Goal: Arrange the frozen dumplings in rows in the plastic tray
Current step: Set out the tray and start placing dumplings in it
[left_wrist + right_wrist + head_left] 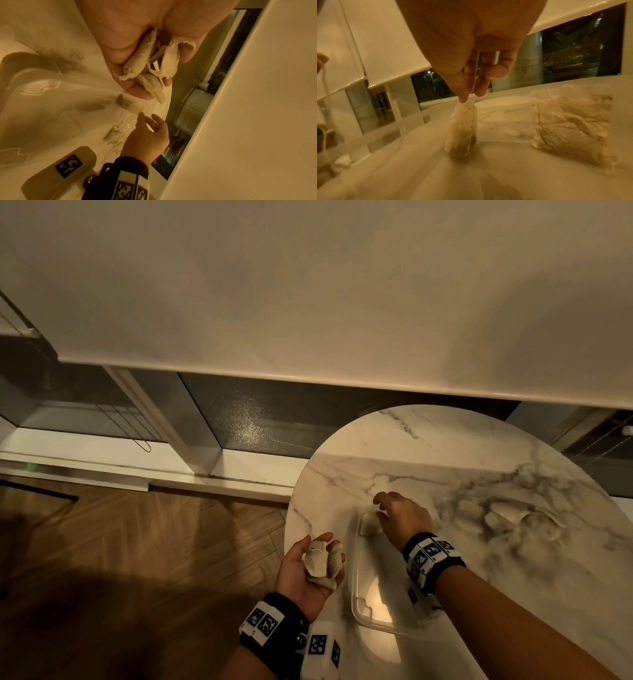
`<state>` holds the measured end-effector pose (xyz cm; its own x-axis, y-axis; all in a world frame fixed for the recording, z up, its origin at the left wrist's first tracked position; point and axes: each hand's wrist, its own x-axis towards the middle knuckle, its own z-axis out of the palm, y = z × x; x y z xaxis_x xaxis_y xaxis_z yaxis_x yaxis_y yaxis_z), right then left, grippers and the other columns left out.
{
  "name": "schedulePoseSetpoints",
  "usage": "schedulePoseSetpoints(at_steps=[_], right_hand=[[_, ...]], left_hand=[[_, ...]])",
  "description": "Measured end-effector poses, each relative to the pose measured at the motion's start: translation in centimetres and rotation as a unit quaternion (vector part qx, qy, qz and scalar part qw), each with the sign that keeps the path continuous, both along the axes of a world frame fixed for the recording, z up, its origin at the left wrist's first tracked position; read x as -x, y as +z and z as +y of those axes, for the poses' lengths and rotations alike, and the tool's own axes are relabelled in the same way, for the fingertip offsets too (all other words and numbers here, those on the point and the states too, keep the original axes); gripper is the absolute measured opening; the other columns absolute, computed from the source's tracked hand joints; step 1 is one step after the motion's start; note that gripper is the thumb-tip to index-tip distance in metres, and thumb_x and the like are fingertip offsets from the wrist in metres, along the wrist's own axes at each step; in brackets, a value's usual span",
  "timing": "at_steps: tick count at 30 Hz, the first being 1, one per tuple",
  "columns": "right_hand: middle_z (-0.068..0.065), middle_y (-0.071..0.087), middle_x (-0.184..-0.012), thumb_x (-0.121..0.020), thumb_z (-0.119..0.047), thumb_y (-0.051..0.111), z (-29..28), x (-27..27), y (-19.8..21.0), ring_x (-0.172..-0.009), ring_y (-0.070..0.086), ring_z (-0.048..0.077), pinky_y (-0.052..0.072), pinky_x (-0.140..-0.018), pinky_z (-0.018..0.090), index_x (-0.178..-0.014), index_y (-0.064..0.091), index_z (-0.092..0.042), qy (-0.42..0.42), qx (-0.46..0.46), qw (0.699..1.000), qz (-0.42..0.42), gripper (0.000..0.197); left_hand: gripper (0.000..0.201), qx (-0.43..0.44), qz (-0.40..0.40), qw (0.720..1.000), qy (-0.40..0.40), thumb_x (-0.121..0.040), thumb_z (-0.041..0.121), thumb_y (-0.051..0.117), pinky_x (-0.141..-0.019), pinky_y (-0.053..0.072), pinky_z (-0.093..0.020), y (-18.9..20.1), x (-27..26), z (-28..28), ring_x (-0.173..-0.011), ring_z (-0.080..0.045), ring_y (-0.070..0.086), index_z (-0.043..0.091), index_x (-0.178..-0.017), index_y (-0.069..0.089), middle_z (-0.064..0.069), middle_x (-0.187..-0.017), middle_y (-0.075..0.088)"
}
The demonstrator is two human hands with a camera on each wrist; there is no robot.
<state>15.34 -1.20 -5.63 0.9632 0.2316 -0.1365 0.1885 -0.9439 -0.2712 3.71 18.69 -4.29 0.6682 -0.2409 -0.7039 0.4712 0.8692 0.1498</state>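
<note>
One pale, wrinkled dumpling (462, 129) stands on edge in the clear plastic tray's (363, 607) far corner, the right hand's (404, 517) straightened fingertips (464, 98) seemingly touching its top (blurred). The left hand (305, 570) cups several dumplings (320, 561) beside the tray. A crumpled bag (507, 517) lies on the round marble table (428, 450).

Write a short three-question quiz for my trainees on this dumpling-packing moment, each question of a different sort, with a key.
1. True or false: the left hand is empty.
2. How many dumplings stand in the plastic tray? A) none B) one C) a full row
3. Fill in: the right hand has its fingertips at the top of the ____ in the tray's far corner.

Key
1. False: it holds several dumplings in the palm.
2. B: a single dumpling.
3. Dumpling; whether they touch it cannot be told. The bag of dumplings lies beside it on the marble table.
</note>
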Motion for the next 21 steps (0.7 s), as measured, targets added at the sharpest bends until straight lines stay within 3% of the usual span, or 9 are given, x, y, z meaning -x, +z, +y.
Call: schedulePoseSetpoints(at_steps=[2, 5, 7, 10, 13, 16, 18, 21], right_hand=[[-0.011, 0.066, -0.108, -0.095, -0.028, 0.054, -0.5, 0.9, 0.7, -0.091, 0.063, 0.016, 0.054, -0.073, 0.033, -0.117, 0.060, -0.033, -0.067, -0.068, 0.995, -0.015, 0.023], [-0.012, 0.068, -0.092, -0.091, -0.028, 0.062, -0.9, 3.0, 2.3, -0.076, 0.063, 0.010, 0.055, -0.069, 0.031, -0.104, 0.065, -0.031, -0.147, -0.197, 0.969, -0.017, 0.014], [-0.011, 0.069, -0.082, -0.088, -0.024, 0.068, -0.6, 4.8, 3.7, -0.070, 0.063, 0.006, 0.054, -0.069, 0.030, -0.091, 0.069, -0.029, -0.162, -0.303, 0.939, -0.006, 0.006], [-0.011, 0.069, -0.075, -0.089, -0.021, 0.071, -0.1, 8.0, 5.9, -0.068, 0.062, 0.004, 0.051, -0.066, 0.021, -0.078, 0.070, -0.026, -0.119, -0.408, 0.905, 0.029, 0.012], [-0.004, 0.066, -0.068, -0.087, -0.038, 0.072, 0.0, 10.0, 7.2, -0.062, 0.058, 0.004, 0.049, -0.062, 0.028, -0.071, 0.070, -0.020, -0.087, -0.405, 0.905, 0.096, 0.025], [-0.007, 0.062, -0.059, -0.078, -0.057, 0.072, -0.7, 10.6, 7.6, -0.055, 0.054, 0.002, 0.045, -0.058, 0.025, -0.066, 0.067, -0.019, -0.092, -0.356, 0.920, 0.137, 0.041], [-0.008, 0.061, -0.057, -0.074, -0.057, 0.077, -0.9, 10.7, 7.7, -0.054, 0.053, 0.002, 0.044, -0.057, 0.023, -0.064, 0.065, -0.020, -0.103, -0.362, 0.915, 0.142, 0.040], [-0.006, 0.059, -0.054, -0.078, -0.045, 0.079, -1.3, 11.0, 7.9, -0.053, 0.055, 0.008, 0.048, -0.057, 0.032, -0.060, 0.063, -0.021, -0.141, -0.380, 0.906, 0.123, 0.034]], left_hand=[[0.036, -0.026, 0.004, 1.000, -0.005, -0.083, 0.036, 0.059, -0.057, 0.028, -0.015, 0.3, 0.1, -0.2, -0.066, -0.025, 0.066, 0.009, -0.105, 0.066, -0.011, -0.091, 0.066], [0.038, -0.032, 0.000, 0.999, -0.008, -0.084, 0.038, 0.057, -0.047, 0.039, -0.018, 1.2, 0.0, -0.7, -0.070, -0.026, 0.065, 0.008, -0.106, 0.067, -0.013, -0.094, 0.068], [0.040, -0.042, -0.004, 0.999, -0.009, -0.084, 0.039, 0.057, -0.050, 0.045, -0.022, 1.5, 0.0, -1.1, -0.077, -0.027, 0.065, 0.008, -0.107, 0.068, -0.014, -0.099, 0.068], [0.045, -0.059, -0.017, 0.998, -0.004, -0.083, 0.040, 0.060, -0.074, 0.039, -0.027, 2.1, 0.1, -1.7, -0.091, -0.030, 0.067, 0.006, -0.110, 0.069, -0.017, -0.109, 0.068], [0.045, -0.055, -0.036, 0.998, -0.004, -0.093, 0.039, 0.049, -0.082, 0.049, -0.040, 2.7, 0.1, -2.6, -0.093, -0.033, 0.068, 0.002, -0.108, 0.070, -0.021, -0.108, 0.069], [0.047, -0.054, -0.070, 0.996, -0.016, -0.098, 0.037, 0.042, -0.077, 0.057, -0.040, 3.6, -0.1, -3.8, -0.088, -0.034, 0.072, 0.000, -0.105, 0.070, -0.023, -0.109, 0.070], [0.047, -0.046, -0.081, 0.995, -0.020, -0.098, 0.037, 0.041, -0.072, 0.060, -0.041, 4.2, -0.2, -4.4, -0.088, -0.035, 0.072, 0.000, -0.105, 0.069, -0.023, -0.108, 0.070], [0.048, -0.031, -0.097, 0.994, -0.025, -0.099, 0.037, 0.041, -0.073, 0.060, -0.042, 4.6, -0.2, -5.2, -0.093, -0.036, 0.071, -0.001, -0.104, 0.070, -0.022, -0.114, 0.067]])
